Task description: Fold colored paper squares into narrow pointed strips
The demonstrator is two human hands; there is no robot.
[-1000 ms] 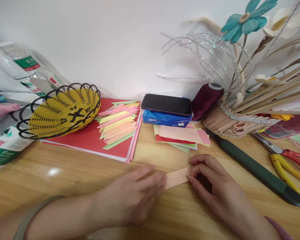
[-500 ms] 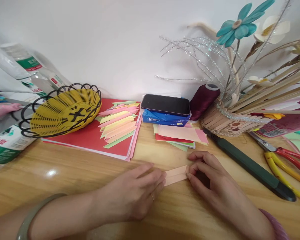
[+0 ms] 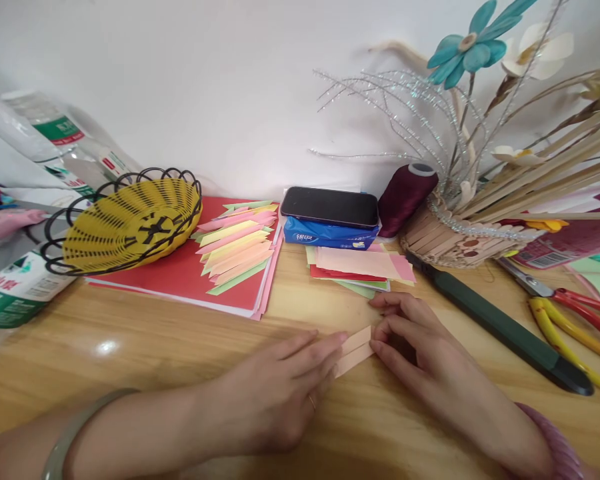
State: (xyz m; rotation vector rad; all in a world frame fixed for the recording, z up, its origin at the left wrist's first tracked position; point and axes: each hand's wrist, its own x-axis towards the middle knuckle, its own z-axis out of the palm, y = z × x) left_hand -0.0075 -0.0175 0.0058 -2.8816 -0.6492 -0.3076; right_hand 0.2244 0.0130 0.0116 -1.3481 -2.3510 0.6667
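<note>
A small peach paper strip (image 3: pixel 356 351) lay creased, seemingly part-folded, on the wooden tabletop (image 3: pixel 145 347), its right end pinched by the right hand (image 3: pixel 433 363); the left hand (image 3: pixel 275 390) covered the other, grip hidden. Slim multicoloured folded papers (image 3: pixel 237 250) looked finished; flat coloured paper slips (image 3: pixel 353 262) looked unworked.

craft spot at a wooden table (image 3: pixel 145 360), perhaps in a home, colored paper strips (image 3: pixel 237 247), scissors (image 3: pixel 545 290), thread spool (image 3: pixel 407 200), handmade flowers (image 3: pixel 475 50)
</note>
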